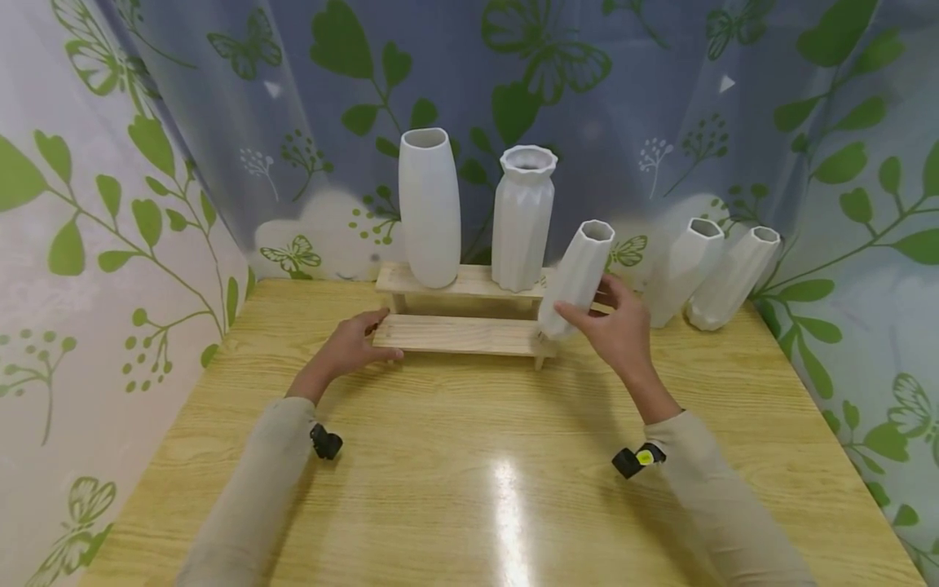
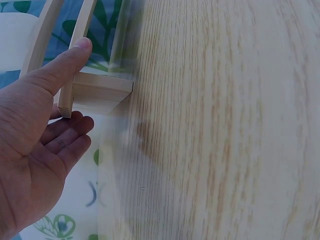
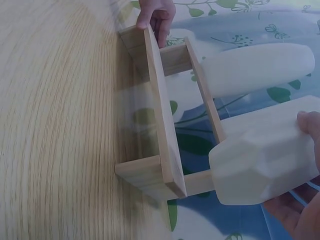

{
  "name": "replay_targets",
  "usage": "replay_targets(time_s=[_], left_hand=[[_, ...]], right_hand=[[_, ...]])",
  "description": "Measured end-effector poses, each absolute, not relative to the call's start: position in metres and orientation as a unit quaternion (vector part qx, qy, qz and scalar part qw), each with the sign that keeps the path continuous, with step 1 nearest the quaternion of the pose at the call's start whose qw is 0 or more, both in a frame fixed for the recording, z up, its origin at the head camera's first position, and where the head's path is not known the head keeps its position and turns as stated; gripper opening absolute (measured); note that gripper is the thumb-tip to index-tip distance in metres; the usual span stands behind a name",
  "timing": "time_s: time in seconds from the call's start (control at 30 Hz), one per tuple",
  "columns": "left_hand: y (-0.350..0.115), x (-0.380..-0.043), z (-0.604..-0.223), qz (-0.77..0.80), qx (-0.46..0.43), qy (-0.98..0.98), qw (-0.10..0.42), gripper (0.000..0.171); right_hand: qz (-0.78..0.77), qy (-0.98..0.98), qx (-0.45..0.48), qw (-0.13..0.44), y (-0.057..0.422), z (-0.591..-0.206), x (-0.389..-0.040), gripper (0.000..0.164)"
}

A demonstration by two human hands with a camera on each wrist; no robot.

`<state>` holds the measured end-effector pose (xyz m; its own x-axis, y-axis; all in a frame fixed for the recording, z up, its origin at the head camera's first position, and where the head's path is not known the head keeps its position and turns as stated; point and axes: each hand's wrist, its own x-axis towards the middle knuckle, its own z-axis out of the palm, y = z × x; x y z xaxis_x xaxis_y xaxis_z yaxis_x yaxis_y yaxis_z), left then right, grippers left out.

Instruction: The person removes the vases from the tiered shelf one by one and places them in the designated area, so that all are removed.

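Note:
A two-step wooden stand (image 1: 469,334) sits on the table. At the left end of its lower step, my left hand (image 1: 355,344) grips the board between thumb and fingers; the left wrist view shows the thumb (image 2: 75,57) along one edge of the board. My right hand (image 1: 616,326) holds a white faceted vase (image 1: 575,277), leaning to the right, over the right end of the lower step. In the right wrist view the base of this vase (image 3: 260,155) appears apart from the lower board. A tall smooth white vase (image 1: 430,208) and a white ruffled-rim vase (image 1: 524,220) stand on the upper step.
On the table to the right stand two more white vases, one with an angular mouth (image 1: 685,273) and a slimmer one (image 1: 734,281). A curtain (image 1: 469,65) with leaves and butterflies hangs behind and on both sides of the wood-grain table (image 1: 440,473).

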<state>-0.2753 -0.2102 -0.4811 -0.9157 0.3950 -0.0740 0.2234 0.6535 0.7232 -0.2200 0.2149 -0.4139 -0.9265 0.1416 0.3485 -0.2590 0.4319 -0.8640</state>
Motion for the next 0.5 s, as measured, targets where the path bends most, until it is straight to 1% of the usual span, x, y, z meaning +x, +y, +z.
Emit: replay_targets(time_s=[0.5], left_hand=[[-0.211, -0.276, -0.482, 0.374, 0.177, 0.904, 0.108, 0.1]], right_hand=[[0.509, -0.841, -0.003, 0.182, 0.239, -0.423, -0.234, 0.072]])
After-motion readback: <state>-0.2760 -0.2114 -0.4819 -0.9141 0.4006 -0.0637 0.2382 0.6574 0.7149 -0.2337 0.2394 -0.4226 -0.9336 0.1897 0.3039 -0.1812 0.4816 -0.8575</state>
